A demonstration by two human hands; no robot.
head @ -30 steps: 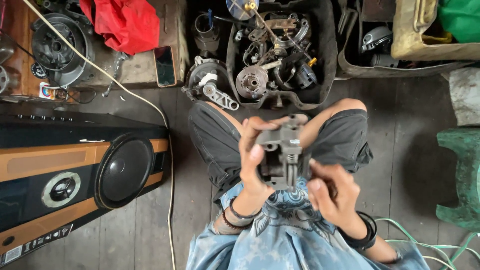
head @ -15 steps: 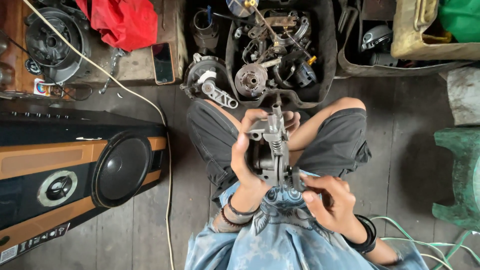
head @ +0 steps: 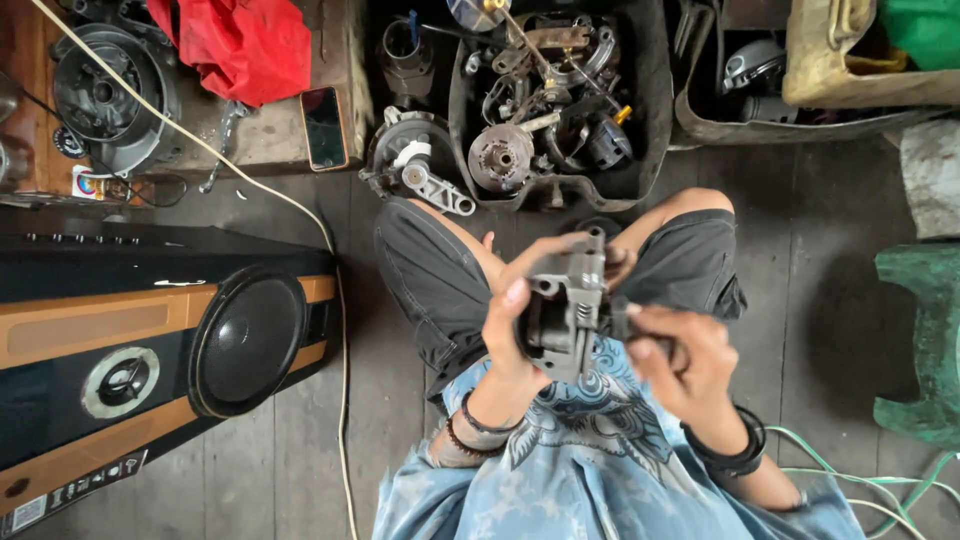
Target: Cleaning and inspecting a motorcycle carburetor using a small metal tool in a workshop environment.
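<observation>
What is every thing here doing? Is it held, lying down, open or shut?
Grey metal engine part: held up in both hands.
Left hand: gripping it.
Right hand: gripping it.
Phone: lying flat, screen dark.
Speaker: lying on its side.
Parts tray: full, open.
Red cloth: crumpled.

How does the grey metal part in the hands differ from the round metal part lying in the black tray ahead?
The grey metal part is blocky and squarish; the round metal part is a disc with a central hole. The grey part is held above the lap, left hand gripping its side and right hand at its other edge, while the round part rests untouched in the black tray among other pieces. The grey part looks cleaner; the round one rustier. Both are worn machine parts.
</observation>
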